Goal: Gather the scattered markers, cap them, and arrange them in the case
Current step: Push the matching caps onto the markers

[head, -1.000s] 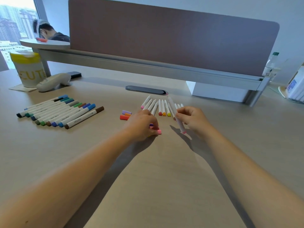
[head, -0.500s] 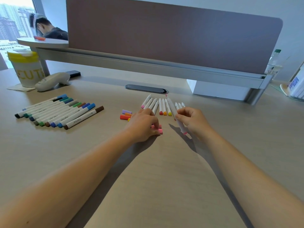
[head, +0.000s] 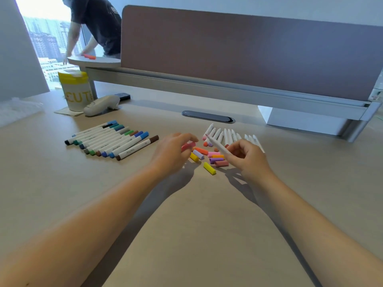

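My left hand (head: 173, 153) pinches a pink-red cap (head: 188, 146) just above the desk. My right hand (head: 247, 157) grips a white uncapped marker (head: 217, 145), its tip pointing up and left toward the cap. Between the hands lie several loose caps (head: 209, 157) in yellow, orange, pink and purple. Behind them is a row of uncapped white markers (head: 224, 136). To the left sits a neat row of capped markers (head: 113, 139) in blue, green, grey and brown. No case is in view.
A yellow-lidded white tub (head: 75, 91), a white handheld device (head: 101, 105) and a dark object sit at the back left. A brown divider panel (head: 248, 52) runs along the desk's far edge. A person in a dark shirt (head: 96, 23) leans at another table.
My left hand has lifted off the desk with a pink-red cap, uncovering the loose caps. My right hand has raised its marker toward the cap. The view has shifted right and closer.
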### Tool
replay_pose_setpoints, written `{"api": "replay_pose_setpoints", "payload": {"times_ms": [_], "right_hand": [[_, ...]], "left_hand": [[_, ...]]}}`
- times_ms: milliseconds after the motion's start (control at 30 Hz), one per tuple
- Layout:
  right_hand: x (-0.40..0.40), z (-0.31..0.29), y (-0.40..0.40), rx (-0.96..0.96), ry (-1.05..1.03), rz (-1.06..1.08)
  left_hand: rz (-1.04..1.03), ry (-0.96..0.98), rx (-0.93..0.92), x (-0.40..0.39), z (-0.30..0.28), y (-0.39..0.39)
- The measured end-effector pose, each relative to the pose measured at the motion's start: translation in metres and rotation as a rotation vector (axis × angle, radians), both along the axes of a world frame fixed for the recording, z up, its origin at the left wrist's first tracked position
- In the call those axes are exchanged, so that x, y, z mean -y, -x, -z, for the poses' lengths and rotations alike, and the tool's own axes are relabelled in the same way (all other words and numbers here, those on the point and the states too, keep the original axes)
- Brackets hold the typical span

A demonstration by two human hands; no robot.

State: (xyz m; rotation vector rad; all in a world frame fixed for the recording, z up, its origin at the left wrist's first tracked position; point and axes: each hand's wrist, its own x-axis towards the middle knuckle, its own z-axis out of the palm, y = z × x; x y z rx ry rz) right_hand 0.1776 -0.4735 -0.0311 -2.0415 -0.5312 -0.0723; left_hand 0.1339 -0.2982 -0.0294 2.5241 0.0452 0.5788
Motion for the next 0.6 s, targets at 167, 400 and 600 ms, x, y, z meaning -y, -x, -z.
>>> {"api": "replay_pose_setpoints", "payload": {"times_ms": [167,400,600], "right_hand": [[-0.019,0.001,0.006,0.049,0.055,-0.064],[-0.038,0.0,0.011,0.167,0.116,-0.129],[-0.044,0.0,0.01,0.184,0.108,-0.128]], "left_hand": [[-0.123,0.276,0.021,-0.014,-0.002,0.005],[-0.199,0.801,0.017,-0.032,-0.004,0.005],[-0.211,0.916,0.003,-0.031,-0.004,0.007]]}}
